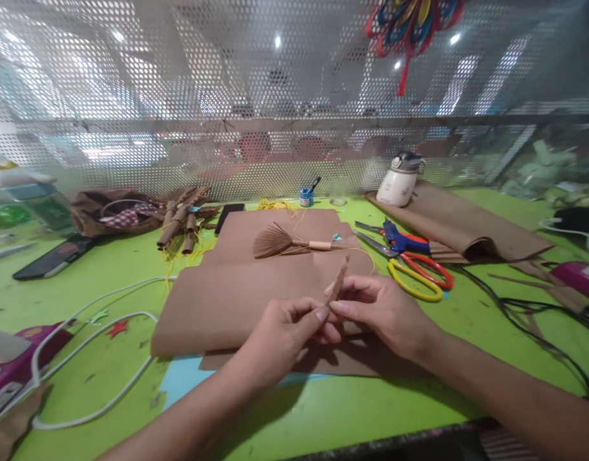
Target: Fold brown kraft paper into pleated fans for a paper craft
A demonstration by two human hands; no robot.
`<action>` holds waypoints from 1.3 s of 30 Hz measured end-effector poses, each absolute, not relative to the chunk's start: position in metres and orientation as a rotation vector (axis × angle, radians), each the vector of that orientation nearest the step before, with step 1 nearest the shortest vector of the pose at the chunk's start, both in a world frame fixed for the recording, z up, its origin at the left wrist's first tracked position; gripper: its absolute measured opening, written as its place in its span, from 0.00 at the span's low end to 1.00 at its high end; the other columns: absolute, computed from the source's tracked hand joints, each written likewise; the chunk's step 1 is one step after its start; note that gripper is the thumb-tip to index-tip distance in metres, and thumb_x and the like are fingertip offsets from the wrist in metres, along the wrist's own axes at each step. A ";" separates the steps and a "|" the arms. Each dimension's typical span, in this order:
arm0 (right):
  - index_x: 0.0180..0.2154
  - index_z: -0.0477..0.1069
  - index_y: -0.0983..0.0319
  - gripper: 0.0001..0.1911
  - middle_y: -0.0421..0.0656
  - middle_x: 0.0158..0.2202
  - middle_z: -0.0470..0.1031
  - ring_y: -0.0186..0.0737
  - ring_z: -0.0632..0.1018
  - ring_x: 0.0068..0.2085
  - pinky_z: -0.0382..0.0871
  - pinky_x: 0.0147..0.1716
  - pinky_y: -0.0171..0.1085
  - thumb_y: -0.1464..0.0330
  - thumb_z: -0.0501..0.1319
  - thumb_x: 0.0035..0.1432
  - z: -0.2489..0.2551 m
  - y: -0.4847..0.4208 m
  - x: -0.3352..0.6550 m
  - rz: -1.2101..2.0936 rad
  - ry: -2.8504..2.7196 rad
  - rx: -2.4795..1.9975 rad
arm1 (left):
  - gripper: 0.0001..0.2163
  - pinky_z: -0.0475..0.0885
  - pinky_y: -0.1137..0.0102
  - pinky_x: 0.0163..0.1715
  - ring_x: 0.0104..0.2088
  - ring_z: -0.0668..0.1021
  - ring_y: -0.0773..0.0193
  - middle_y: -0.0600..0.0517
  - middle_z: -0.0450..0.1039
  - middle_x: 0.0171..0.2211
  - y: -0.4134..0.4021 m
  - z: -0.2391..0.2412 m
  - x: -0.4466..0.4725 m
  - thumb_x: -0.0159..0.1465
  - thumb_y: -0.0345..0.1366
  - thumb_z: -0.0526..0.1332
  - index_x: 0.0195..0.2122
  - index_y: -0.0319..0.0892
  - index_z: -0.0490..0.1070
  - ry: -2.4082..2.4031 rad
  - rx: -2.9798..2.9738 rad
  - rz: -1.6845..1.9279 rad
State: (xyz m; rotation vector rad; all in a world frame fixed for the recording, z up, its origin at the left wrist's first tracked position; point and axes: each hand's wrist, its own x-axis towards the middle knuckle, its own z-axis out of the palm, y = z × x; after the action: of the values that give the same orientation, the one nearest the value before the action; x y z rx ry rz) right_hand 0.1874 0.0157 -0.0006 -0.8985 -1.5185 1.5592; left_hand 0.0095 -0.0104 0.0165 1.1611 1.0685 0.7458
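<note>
A narrow strip of brown paper (340, 282) stands upright between my two hands, pinched near its lower end. My left hand (299, 320) grips it with thumb and fingers. From the other side, my right hand (381, 310) holds the same strip between thumb and forefinger. Both hands are just above large folded sheets of brown paper (217, 301). Beyond them lies a small fan-shaped broom of pleated brown paper (275, 243), with a rolled handle and a yellow thread trailing from it.
Scissors (422, 275) with red and yellow handles and a blue glue gun (403, 238) lie right of the paper. A bottle (399, 179) rests on a brown paper roll (467, 218). Paper rolls (179, 221), a phone (57, 256) and a white cable (97, 426) are leftward. Black cables (520, 320) run at right.
</note>
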 end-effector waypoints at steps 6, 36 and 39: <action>0.37 0.74 0.65 0.11 0.41 0.31 0.74 0.34 0.73 0.33 0.67 0.35 0.34 0.66 0.64 0.52 0.002 0.016 0.186 1.497 -1.544 -0.932 | 0.12 0.65 0.74 0.27 0.24 0.72 0.69 0.51 0.73 0.24 -0.015 0.019 0.013 0.58 0.43 0.61 0.27 0.36 0.71 1.099 1.162 0.785; 0.36 0.73 0.62 0.08 0.44 0.32 0.75 0.37 0.75 0.35 0.70 0.35 0.35 0.73 0.55 0.59 0.013 -0.006 0.177 0.458 -2.092 -0.908 | 0.09 0.64 0.78 0.19 0.17 0.69 0.73 0.56 0.67 0.18 -0.014 0.010 0.020 0.60 0.36 0.55 0.25 0.39 0.63 1.162 1.155 0.822; 0.41 0.71 0.64 0.12 0.47 0.32 0.74 0.39 0.72 0.35 0.69 0.35 0.38 0.75 0.50 0.61 0.006 -0.007 0.174 0.193 -2.208 -0.708 | 0.09 0.63 0.78 0.18 0.17 0.69 0.73 0.55 0.67 0.17 -0.015 0.006 0.022 0.58 0.34 0.55 0.22 0.39 0.63 1.199 1.159 0.825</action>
State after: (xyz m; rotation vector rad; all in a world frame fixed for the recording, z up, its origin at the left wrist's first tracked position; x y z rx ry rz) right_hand 0.1744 -0.0068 0.0059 -0.7084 -2.2083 0.1932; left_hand 0.0216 -0.0147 0.0059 1.1588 1.1990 0.8249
